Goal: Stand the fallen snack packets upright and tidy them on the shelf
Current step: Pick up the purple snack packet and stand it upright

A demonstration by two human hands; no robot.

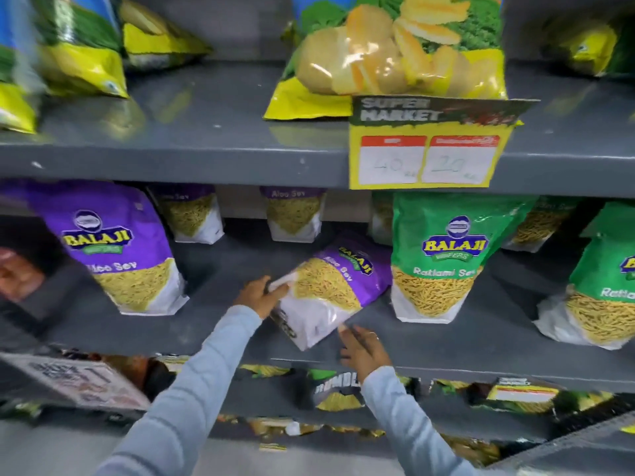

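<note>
A person in pale blue sleeves reaches both hands to a tilted purple packet (330, 286) of Aloo Sev on the middle grey shelf (220, 324), the packet leaning with its purple top toward the right and its white base lifted toward the shelf's front edge. The left hand (263, 297) grips the packet's upper white corner, fingers (280, 289) curled closed around the edge. The right hand (364, 348) sits at the lower white corner by the shelf's front edge, fingers spread and only lightly touching the packet; whether it actually grips cannot be told. An upright purple packet (120, 249) stands toward the left end of the same shelf, and two smaller purple-topped packets (295, 214) stand at the back. An upright green packet (446, 255) of Ratlami Sev stands just right of the tilted one, its side touching the purple top, with another green packet (604, 286) at the right end. On the shelf above, a yellow-and-green chips bag (395, 56) stands behind a yellow price tag (426, 149) clipped to the front edge.
</note>
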